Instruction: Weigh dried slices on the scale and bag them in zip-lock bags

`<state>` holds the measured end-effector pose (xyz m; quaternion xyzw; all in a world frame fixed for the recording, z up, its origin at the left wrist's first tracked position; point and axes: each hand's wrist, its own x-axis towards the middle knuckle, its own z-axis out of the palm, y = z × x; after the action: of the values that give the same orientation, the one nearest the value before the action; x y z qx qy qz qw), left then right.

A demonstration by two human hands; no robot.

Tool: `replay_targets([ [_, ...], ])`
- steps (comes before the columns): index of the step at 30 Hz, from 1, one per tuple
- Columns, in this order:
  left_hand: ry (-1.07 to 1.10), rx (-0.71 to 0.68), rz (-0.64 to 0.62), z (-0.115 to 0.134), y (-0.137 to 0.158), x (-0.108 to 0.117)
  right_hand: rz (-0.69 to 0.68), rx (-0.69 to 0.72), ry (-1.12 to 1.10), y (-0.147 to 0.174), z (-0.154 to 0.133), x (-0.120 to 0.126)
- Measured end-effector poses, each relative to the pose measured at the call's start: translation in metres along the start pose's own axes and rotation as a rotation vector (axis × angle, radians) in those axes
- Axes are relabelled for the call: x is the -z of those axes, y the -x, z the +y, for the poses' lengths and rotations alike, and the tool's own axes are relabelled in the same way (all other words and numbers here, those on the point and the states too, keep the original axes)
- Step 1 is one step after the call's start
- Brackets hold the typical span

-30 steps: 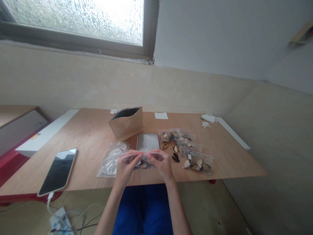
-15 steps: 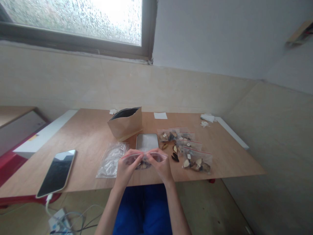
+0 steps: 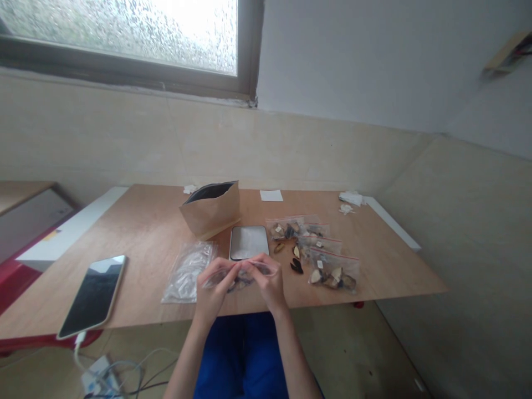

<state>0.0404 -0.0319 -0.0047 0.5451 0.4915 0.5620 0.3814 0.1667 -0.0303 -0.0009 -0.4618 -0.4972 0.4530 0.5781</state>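
Observation:
Between my hands is a clear zip bag [image 3: 240, 284] with dark and pale dried slices inside, held above the table's front edge. My left hand [image 3: 214, 284] pinches its top rim between thumb and fingers. My right hand [image 3: 266, 280] pinches the same rim, the two thumbs meeting near the middle. Just beyond the hands lies a flat scale-like tray [image 3: 249, 239] with a pale top and dark rim. To the left is a stack of clear plastic bags [image 3: 189, 274]. On the right, loose dried slices [image 3: 296, 266] lie near a filled zip bag [image 3: 334, 276].
A brown paper pouch [image 3: 211, 213] stands with its mouth open behind the plastic bags. More filled zip bags [image 3: 286, 228] lie at the right. A phone [image 3: 93, 296] on a cable rests at the left edge. White paper [image 3: 271, 195] lies at the back.
Both hands and the bag have shifted slightly left in the view, with the thumbs now closer together at the bag's rim. The things on the table have stayed in place.

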Motion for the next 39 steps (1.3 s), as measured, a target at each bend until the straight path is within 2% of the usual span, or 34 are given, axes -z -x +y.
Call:
replay_targets([
  [3, -0.002, 0.013, -0.041, 0.004, -0.004, 0.004, -0.043, 0.031, 0.038, -0.001, -0.002, 0.004],
  [6, 0.000, 0.050, -0.035, 0.002, -0.010, 0.013, -0.138, 0.069, 0.105, -0.006, 0.000, 0.021],
  [8, 0.022, 0.093, 0.025, -0.003, -0.013, 0.021, -0.089, 0.071, 0.206, -0.011, 0.008, 0.041],
  [10, 0.046, 0.149, 0.128, -0.009, -0.016, 0.031, 0.053, 0.107, 0.426, -0.017, 0.022, 0.065],
  [13, 0.048, 0.252, 0.301, -0.016, -0.018, 0.046, 0.253, 0.223, 0.901, -0.023, 0.054, 0.095],
  [16, 0.028, 0.337, 0.392, -0.019, -0.018, 0.054, 0.244, 0.260, 1.171, -0.024, 0.088, 0.109],
  [19, -0.001, 0.383, 0.394, -0.018, -0.018, 0.057, 0.233, 0.263, 1.306, -0.024, 0.107, 0.110],
  [22, -0.087, 0.409, 0.400, -0.016, -0.018, 0.058, 0.206, 0.275, 1.322, -0.026, 0.112, 0.112],
  [28, -0.209, 0.520, 0.449, -0.018, -0.019, 0.062, 0.134, 0.360, 1.186, -0.031, 0.114, 0.125],
  [32, -0.221, 0.539, 0.552, -0.018, -0.018, 0.063, 0.115, 0.347, 1.076, -0.035, 0.106, 0.126],
  [35, -0.210, 0.493, 0.616, -0.016, -0.017, 0.062, 0.113, 0.316, 1.007, -0.045, 0.089, 0.112],
  [39, -0.094, 0.442, 0.599, -0.016, -0.018, 0.060, 0.076, 0.336, 0.888, -0.069, 0.067, 0.067],
])
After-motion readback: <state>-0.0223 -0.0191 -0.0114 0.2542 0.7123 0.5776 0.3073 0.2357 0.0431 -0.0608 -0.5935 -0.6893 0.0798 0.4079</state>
